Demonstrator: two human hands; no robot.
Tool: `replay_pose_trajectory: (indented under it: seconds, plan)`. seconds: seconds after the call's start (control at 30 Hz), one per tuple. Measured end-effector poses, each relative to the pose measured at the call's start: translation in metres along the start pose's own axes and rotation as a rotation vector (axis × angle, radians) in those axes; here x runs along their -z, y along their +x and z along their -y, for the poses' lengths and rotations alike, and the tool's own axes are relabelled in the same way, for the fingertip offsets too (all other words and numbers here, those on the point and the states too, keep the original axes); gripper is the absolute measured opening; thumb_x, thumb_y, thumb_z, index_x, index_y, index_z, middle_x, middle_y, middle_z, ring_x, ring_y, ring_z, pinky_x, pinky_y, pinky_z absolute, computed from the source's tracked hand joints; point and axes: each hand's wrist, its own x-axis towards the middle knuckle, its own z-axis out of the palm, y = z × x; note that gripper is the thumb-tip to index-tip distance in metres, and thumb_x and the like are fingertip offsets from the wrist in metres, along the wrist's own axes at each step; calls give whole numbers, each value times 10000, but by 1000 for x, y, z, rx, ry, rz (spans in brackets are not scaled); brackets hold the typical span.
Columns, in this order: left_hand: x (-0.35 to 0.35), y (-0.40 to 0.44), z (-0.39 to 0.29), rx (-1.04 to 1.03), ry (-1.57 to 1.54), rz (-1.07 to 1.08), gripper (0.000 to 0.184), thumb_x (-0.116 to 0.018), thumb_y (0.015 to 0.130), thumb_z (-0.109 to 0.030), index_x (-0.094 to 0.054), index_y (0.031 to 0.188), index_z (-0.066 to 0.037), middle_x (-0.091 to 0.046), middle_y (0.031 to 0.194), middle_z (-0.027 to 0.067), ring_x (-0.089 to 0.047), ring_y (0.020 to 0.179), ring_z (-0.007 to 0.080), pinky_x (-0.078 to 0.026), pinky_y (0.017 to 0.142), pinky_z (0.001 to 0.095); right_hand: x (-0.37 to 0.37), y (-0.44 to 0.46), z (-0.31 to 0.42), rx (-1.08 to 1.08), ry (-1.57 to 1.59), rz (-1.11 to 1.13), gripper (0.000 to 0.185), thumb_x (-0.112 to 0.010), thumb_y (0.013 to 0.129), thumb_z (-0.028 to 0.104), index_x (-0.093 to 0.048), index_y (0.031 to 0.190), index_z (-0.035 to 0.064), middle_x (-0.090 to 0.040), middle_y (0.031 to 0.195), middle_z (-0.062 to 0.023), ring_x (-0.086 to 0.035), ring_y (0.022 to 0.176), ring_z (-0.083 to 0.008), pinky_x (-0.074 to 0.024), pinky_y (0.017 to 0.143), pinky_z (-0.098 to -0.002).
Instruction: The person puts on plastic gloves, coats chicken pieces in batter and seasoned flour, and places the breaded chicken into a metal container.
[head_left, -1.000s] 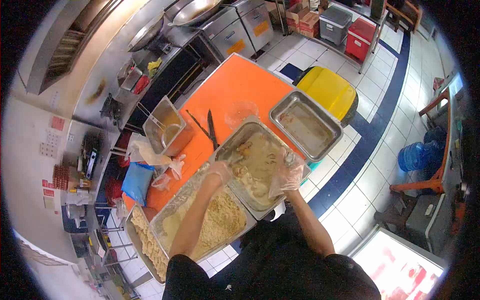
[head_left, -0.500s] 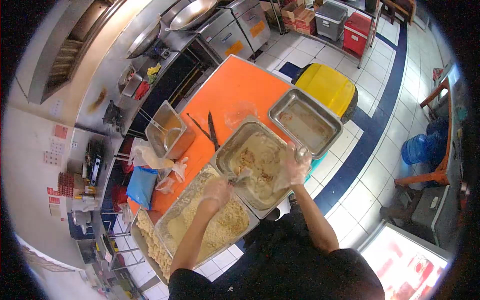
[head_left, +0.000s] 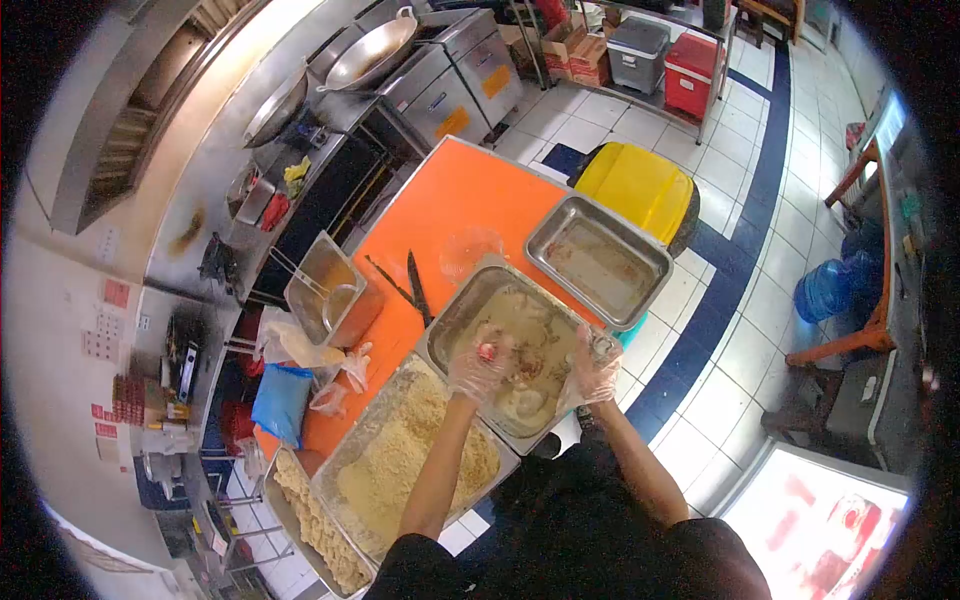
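Observation:
My left hand (head_left: pixel 481 368), in a clear plastic glove, is over the near left part of a deep metal pan (head_left: pixel 452 312) of pale, wet batter (head_left: pixel 530 400). Its fingers are curled around a small pinkish-red piece (head_left: pixel 487 351) whose kind I cannot make out. Lumps, some brownish, lie in the batter. Also gloved, my right hand (head_left: pixel 594 370) is closed at the pan's right rim, its fingertips smeared with batter. Beside the pan, below my left forearm, stands a tray of crumbly pale flour (head_left: pixel 390 450). A narrower tray of coated pieces (head_left: pixel 318 520) adjoins it.
On the orange tabletop (head_left: pixel 440 200) are a shallow metal tray (head_left: pixel 575 215), dark tongs or a knife (head_left: pixel 418 285), a metal container with a strainer (head_left: pixel 325 285), and a blue bag (head_left: pixel 283 398). A yellow-lidded bin (head_left: pixel 635 190) stands past the far edge.
My left hand has moved right, from above the flour tray into the batter pan. A pinkish-red piece now shows in it. My right hand stays at the pan's rim; the whole view has shifted slightly.

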Motion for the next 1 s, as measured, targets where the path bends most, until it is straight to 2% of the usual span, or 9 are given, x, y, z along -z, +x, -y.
replay_pose_trajectory:
  seconds: [0.13, 0.2, 0.3, 0.43, 0.47, 0.63, 0.73, 0.9, 1.0]
  plan:
    - [28, 27, -16, -84, 7, -159, 206, -650, 862, -239, -546, 862, -61, -575, 749, 82, -545, 671, 182, -439, 625, 299, 11, 3, -27, -35, -94, 70, 268, -612, 901, 248, -596, 754, 24, -508, 643, 42, -430, 597, -65, -384, 529, -266]
    - [24, 48, -14, -166, -314, -381, 155, -648, 856, -137, -543, 788, -44, -465, 651, 56, -424, 583, 138, -377, 554, 281, 9, -1, -17, -29, -89, 33, 264, -606, 902, 241, -595, 755, 23, -515, 645, 41, -441, 602, -64, -389, 535, -263]
    - [9, 69, -3, -152, -229, -403, 247, -644, 868, -191, -515, 729, -31, -456, 618, 67, -402, 562, 145, -373, 539, 300, 8, -6, -7, -30, -47, 24, 254, -597, 904, 228, -593, 755, 23, -526, 648, 33, -456, 606, -64, -395, 544, -257]
    - [-14, 88, 34, 2, -291, -371, 280, -629, 885, -229, -508, 727, -33, -473, 604, 80, -440, 557, 159, -389, 544, 312, 7, -10, -25, 140, -242, -43, 249, -593, 898, 213, -579, 730, 29, -514, 643, 23, -449, 596, -68, -390, 537, -266]
    - [-10, 89, 21, -94, -271, -397, 282, -607, 896, -245, -510, 735, -35, -476, 599, 85, -453, 555, 175, -399, 548, 319, 6, -6, -19, 139, -246, -49, 249, -593, 898, 213, -579, 730, 29, -514, 643, 23, -449, 596, -68, -390, 537, -266]
    - [-26, 100, 54, -71, 58, -307, 239, -536, 918, -224, -521, 764, -42, -453, 604, 81, -471, 554, 196, -415, 556, 327, 4, -5, -8, -67, -187, 58, 292, -590, 896, 200, -523, 663, 38, -463, 610, 41, -410, 583, -72, -361, 524, -277]
    - [-18, 98, 47, -190, 343, -474, 186, -499, 921, -208, -523, 798, -71, -429, 633, 51, -450, 578, 198, -407, 558, 336, 7, -3, -1, -85, -146, 50, 294, -586, 901, 204, -519, 663, 45, -461, 603, 49, -401, 575, -66, -350, 517, -265]
    - [18, 78, 47, -56, 16, -653, 138, -523, 888, -193, -495, 835, -69, -446, 691, 48, -452, 628, 189, -399, 577, 325, 5, -3, -14, -88, -98, 23, 263, -579, 885, 183, -539, 678, 24, -495, 584, -12, -449, 574, -105, -396, 524, -301]
    - [6, 47, 48, -108, 147, -717, 131, -538, 868, -184, -479, 858, -67, -457, 726, 46, -453, 658, 183, -394, 588, 319, 8, -2, -18, -61, -117, 36, 269, -576, 900, 201, -544, 693, 32, -489, 596, 15, -437, 576, -84, -384, 523, -279]
